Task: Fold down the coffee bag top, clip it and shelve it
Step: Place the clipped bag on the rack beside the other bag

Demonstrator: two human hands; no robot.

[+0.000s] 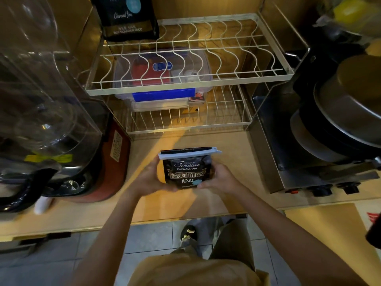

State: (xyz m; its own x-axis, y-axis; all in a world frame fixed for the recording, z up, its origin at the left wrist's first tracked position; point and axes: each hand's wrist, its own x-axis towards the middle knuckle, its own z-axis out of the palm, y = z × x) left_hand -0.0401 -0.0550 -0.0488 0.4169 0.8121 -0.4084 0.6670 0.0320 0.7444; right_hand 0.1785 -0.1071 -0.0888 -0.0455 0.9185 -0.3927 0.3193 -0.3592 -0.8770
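A black coffee bag (186,170) with "Treasure Blue Mountain" lettering is held upright over the wooden counter (165,203). Its top is folded down and a pale blue-white clip (189,153) runs across the fold. My left hand (149,178) grips the bag's left side. My right hand (218,178) grips its right side and lower corner. A white wire rack (189,79) with two tiers stands behind the bag. A second black coffee bag (127,17) stands on the rack's upper tier at the far left.
A clear plastic box with a blue latch (162,93) sits on the rack's lower tier. A blender and a red-brown appliance (115,162) crowd the left. A metal stove with stacked pans (338,120) fills the right. The counter's front edge runs just below my forearms.
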